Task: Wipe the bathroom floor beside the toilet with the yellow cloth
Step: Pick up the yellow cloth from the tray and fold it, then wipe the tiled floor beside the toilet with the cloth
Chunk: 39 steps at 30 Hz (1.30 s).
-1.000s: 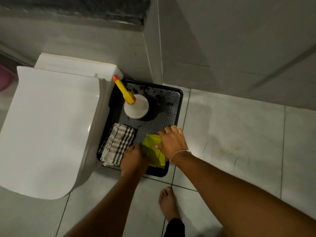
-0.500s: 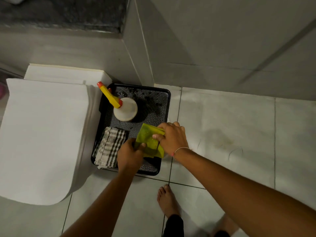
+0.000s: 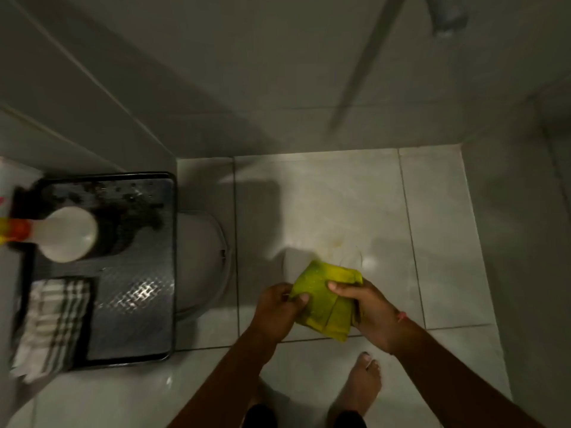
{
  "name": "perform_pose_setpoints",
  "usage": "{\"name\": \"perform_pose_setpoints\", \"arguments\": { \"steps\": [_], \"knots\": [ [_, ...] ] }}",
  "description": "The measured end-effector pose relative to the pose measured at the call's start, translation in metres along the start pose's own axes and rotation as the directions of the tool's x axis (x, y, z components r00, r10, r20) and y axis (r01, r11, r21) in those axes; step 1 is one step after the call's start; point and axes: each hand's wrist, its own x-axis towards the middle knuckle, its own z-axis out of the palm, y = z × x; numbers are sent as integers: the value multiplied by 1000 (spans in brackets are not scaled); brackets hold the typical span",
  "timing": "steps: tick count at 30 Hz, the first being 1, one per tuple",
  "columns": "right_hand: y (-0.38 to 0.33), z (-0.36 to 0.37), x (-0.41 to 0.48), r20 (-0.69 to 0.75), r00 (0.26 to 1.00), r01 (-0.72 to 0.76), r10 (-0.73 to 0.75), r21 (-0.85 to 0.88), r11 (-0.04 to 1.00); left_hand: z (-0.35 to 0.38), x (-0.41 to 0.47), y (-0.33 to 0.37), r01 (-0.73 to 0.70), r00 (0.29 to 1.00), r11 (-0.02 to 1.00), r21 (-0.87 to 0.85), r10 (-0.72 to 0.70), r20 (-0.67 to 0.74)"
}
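Note:
The folded yellow cloth [image 3: 324, 299] is held in the air above the pale floor tiles [image 3: 340, 205], between both hands. My left hand [image 3: 276, 307] pinches its left edge. My right hand [image 3: 370, 313] grips its right side, thumb on top. A faint yellowish stain and a thin hair mark [image 3: 343, 245] lie on the tile just beyond the cloth. Only a sliver of the white toilet [image 3: 6, 177] shows at the far left edge.
A black tray [image 3: 139, 304] stands on the floor at left, holding a white spray bottle [image 3: 66, 233] with a yellow and red nozzle and a checked cloth [image 3: 52, 322]. My bare foot [image 3: 361, 387] stands below the hands. Tiled walls close the back and right.
Both hands have lifted the yellow cloth out of the tray and carried it right, over the open floor tiles. The view has swung right, leaving the toilet almost out of frame.

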Motion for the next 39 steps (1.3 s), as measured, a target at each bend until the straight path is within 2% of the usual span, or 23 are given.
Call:
{"name": "perform_pose_setpoints", "arguments": {
  "steps": [2,5,7,9,10,12,15,16,17,20,22,24,26,29,31,33,36,37,38,39],
  "knots": [
    [28,-34,25,-131,991,-28,28,2,1000,27,31,-25,54,996,994,94,-59,60],
    [63,-67,66,-291,956,-26,17,-28,999,51,83,-64,16,987,916,402,-80,141],
    [79,-89,98,-407,911,25,-63,-100,995,56,122,-86,-72,986,796,601,-34,163],
    [90,-106,126,-507,826,92,-245,-308,947,49,163,-99,-184,983,574,798,112,147],
    [95,-114,140,-529,765,99,-367,-467,879,43,185,-103,-217,971,459,862,193,141],
    [106,-130,167,-477,657,50,-584,-745,666,25,227,-110,-233,941,298,926,309,137],
    [119,-148,204,-317,560,-20,-765,-929,370,-4,275,-115,-222,915,83,971,361,179],
    [122,-154,216,-249,566,-41,-786,-961,275,-13,288,-117,-220,905,14,975,376,199],
    [125,-161,227,-192,602,-66,-775,-979,191,-22,299,-119,-221,894,-46,974,390,221],
    [139,-170,248,-98,783,-129,-614,-992,-6,-44,319,-120,-237,888,-168,957,363,283],
    [159,-170,249,-59,815,-106,-576,-993,-49,-52,327,-123,-262,876,-210,942,358,323],
    [180,-171,241,-54,780,-95,-623,-995,-33,-56,331,-126,-279,874,-207,938,350,337],
    [188,-180,237,-163,739,-157,-653,-985,69,-57,334,-130,-283,875,-203,937,346,339],
    [158,-194,259,-370,646,-294,-667,-928,229,-60,339,-135,-289,872,-202,936,348,345],
    [126,-194,283,-398,615,-274,-681,-918,288,-62,343,-138,-301,862,-197,933,361,355],
    [109,-191,297,-281,648,-188,-707,-960,209,-63,345,-140,-304,854,-191,933,380,356],
    [133,-203,273,29,762,-41,-647,-995,-94,-60,345,-141,-304,850,-182,935,391,353],
    [146,-212,257,66,797,-32,-600,-988,-150,-59,345,-141,-300,850,-180,937,394,349],
    [153,-224,244,29,823,-66,-568,-987,-146,-59,344,-141,-297,851,-181,938,395,345],
    [151,-233,239,-43,815,-122,-578,-988,-98,-59,343,-141,-293,852,-178,939,396,341]
  ]
}}
